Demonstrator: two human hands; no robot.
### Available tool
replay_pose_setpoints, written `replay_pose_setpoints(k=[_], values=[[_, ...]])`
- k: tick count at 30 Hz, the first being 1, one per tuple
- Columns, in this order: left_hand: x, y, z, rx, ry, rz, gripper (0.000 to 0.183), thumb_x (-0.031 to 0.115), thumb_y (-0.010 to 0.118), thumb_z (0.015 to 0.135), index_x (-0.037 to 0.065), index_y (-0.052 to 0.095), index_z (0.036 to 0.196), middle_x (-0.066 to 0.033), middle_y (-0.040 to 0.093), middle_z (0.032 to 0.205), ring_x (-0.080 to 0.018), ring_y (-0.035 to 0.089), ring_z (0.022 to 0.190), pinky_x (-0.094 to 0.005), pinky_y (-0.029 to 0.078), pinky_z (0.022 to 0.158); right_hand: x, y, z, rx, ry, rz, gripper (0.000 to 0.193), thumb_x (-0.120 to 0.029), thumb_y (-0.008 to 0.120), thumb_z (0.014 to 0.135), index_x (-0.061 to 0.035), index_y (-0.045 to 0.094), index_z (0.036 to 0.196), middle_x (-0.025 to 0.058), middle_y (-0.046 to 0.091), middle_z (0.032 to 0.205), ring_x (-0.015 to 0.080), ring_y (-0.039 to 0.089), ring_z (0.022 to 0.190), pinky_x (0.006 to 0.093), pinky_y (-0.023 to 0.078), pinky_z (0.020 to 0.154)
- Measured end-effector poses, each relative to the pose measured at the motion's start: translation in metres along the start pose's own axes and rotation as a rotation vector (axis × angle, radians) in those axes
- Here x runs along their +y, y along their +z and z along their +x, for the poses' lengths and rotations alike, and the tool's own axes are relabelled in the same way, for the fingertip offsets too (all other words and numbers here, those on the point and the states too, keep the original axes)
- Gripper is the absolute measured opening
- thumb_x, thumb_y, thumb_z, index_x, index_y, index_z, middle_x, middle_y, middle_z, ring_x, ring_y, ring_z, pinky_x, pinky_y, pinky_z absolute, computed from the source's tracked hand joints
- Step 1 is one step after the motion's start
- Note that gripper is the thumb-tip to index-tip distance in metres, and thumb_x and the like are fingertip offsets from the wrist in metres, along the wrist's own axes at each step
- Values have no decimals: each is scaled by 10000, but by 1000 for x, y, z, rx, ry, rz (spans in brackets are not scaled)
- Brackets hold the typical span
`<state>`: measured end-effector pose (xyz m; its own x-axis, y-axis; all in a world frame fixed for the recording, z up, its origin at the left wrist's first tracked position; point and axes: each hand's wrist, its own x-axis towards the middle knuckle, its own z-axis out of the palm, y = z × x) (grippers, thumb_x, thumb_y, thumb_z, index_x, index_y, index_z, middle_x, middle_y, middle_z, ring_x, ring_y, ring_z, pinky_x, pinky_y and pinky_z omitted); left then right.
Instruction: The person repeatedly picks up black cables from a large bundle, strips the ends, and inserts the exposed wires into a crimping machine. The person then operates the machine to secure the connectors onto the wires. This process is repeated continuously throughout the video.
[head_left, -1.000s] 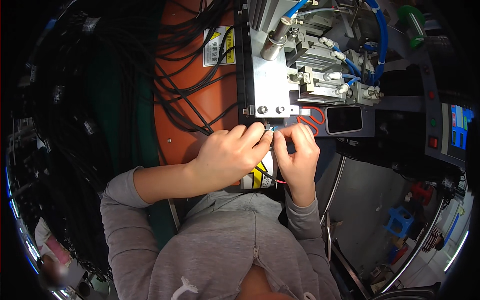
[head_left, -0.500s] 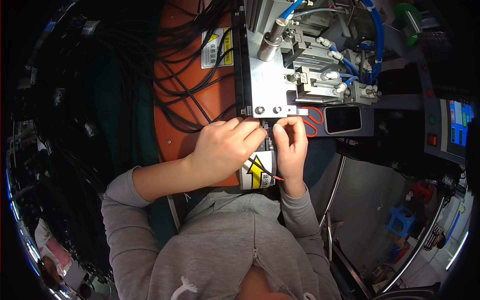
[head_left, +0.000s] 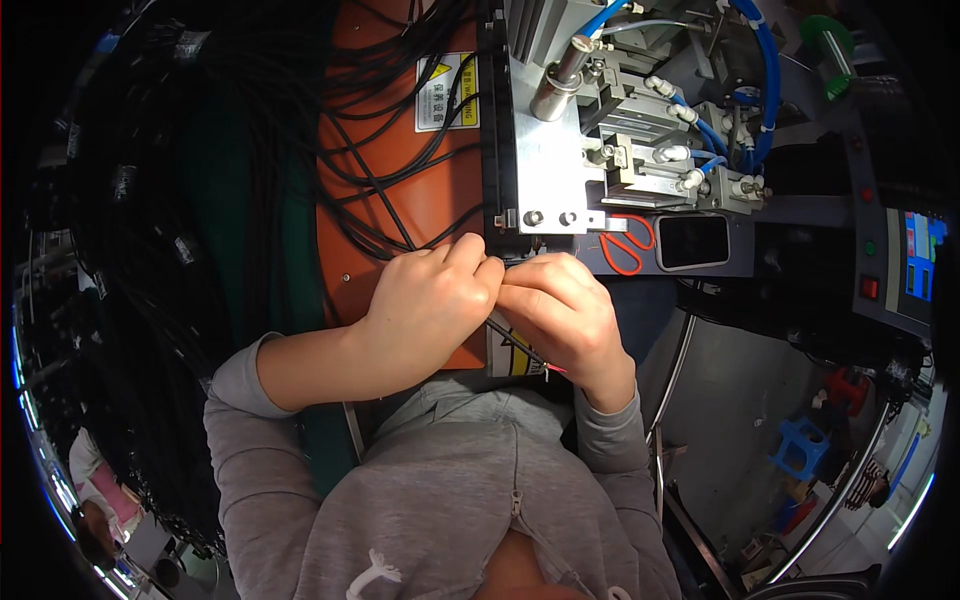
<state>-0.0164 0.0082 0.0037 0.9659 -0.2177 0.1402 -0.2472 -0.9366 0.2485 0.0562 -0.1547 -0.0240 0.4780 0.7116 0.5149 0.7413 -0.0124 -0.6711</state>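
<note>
My left hand is closed around a black cable, in front of the machine's metal plate. The cable's loose end slants down toward my right wrist and ends in thin wires with a red tip. My right hand has its fingers curled together, their tips against those of my left hand. Whatever lies in the pinch between the two hands is hidden. Beneath the hands, a white label with a yellow and black arrow is partly covered.
Black cables spread over the orange surface on the left. Beyond the plate sit pneumatic cylinders with blue hoses. Red-handled scissors and a phone lie on the right. A control panel with a screen stands farther right.
My right hand has swung inward and turned over to meet my left fingertips, covering more of the arrow label. The left hand has shifted slightly. The whole view has moved a little.
</note>
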Motion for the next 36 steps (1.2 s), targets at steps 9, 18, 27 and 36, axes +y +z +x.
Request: replay_pose_setpoints(k=[9,18,27,36], values=[[2,-11,0,-152,-23,-4,264,51,608,697,3,613,957,-62,548,779,-190,633,695,-299,500,558,1,8,3,-11,-74,-13,181,-61,721,650,-33,640,809,56,598,810,210,565,704,320,458,636],[2,-16,17,337,464,-292,302,128,628,731,13,654,1010,-47,623,910,-130,582,706,-259,483,559,-16,-28,-43,267,59,46,286,-39,827,598,-37,689,849,47,628,757,201,596,685,297,469,606],[0,-1,12,312,195,-283,155,130,701,718,65,579,790,-20,463,684,-155,517,580,-282,417,456,-8,5,-8,553,124,8,297,40,772,658,-2,658,929,102,658,868,218,612,801,308,486,719],[-2,-2,16,232,152,-397,190,140,702,739,75,524,749,-23,469,710,-183,527,612,-321,414,465,6,7,-14,490,291,755,242,72,724,726,37,632,947,127,617,904,202,599,836,299,487,768]])
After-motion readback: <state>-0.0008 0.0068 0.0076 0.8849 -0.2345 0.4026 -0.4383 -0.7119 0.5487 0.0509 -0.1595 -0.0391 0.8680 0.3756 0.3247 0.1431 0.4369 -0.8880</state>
